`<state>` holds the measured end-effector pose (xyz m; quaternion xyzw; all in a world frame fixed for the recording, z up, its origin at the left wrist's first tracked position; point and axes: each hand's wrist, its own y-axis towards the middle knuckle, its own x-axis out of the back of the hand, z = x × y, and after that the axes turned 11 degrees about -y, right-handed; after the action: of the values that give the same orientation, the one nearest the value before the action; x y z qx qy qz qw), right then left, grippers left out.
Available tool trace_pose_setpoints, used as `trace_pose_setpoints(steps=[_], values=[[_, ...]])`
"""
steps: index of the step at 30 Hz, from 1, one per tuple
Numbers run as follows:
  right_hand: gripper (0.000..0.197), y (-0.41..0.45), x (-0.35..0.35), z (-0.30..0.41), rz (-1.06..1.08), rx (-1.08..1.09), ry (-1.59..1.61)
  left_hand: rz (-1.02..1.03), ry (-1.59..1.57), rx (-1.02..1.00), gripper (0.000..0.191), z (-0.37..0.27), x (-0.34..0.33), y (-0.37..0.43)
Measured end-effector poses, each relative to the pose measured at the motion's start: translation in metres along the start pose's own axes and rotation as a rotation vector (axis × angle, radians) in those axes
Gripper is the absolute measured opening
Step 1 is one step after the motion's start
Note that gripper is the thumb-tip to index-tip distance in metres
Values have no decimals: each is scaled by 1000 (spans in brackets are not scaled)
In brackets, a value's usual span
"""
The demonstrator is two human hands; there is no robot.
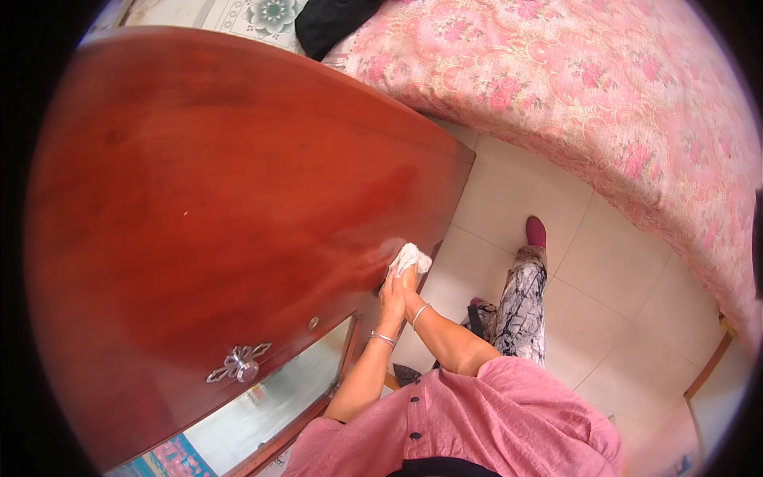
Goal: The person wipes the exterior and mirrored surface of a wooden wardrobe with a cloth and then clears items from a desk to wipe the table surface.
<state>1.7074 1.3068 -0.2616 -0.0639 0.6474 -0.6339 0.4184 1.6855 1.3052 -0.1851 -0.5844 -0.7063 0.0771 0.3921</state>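
Observation:
A crumpled white cloth (409, 256) is pressed against a reddish-brown wooden door (226, 179), low down near its edge. My right hand (409, 285) grips the cloth. Close against it, my left hand (391, 298) lies with its fingers at the cloth too; how firmly it grips is partly hidden. Both wrists carry bangles. A pale, smeared sheen shows on the wood beside the cloth. Farther left the door has a metal knob (246, 369) on an ornate plate, and a small round lock (313, 323).
A mirror-like panel (280, 387) in a wooden frame adjoins the door. A bed with a pink floral cover (536, 71) stands across a strip of tiled floor (602, 286). Dark fabric (334, 24) hangs at the bed's corner. My foot in a maroon shoe (536, 231) is on the tiles.

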Motion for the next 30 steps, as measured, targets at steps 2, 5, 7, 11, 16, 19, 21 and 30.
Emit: trace_pose_setpoints(steps=[2, 5, 7, 11, 16, 19, 21, 30], values=[[50, 11, 0, 5, 0, -40, 12, 11, 67, 14, 52, 19, -4, 22], [50, 57, 8, 40, -34, -41, 51, 64, -15, 91, 53, -50, -51, 34], [50, 93, 3, 84, -40, 6, 88, 101, 49, 28, 53, -35, -62, 85], [49, 183, 12, 183, -31, 183, 174, 141, 32, -117, 54, -89, -135, 158], [49, 249, 40, 212, 22, 229, 187, 165, 111, -105, 56, -84, -188, 228], [49, 250, 60, 188, 19, 179, 135, 84, 141, -41, 57, -57, -197, 224], [49, 240, 64, 183, -1, 176, 95, 51, 70, -24, 58, -58, -195, 203], [43, 103, -33, 319, 345, 927, -863, -51, -265, -220, 55, -177, -174, 130]])
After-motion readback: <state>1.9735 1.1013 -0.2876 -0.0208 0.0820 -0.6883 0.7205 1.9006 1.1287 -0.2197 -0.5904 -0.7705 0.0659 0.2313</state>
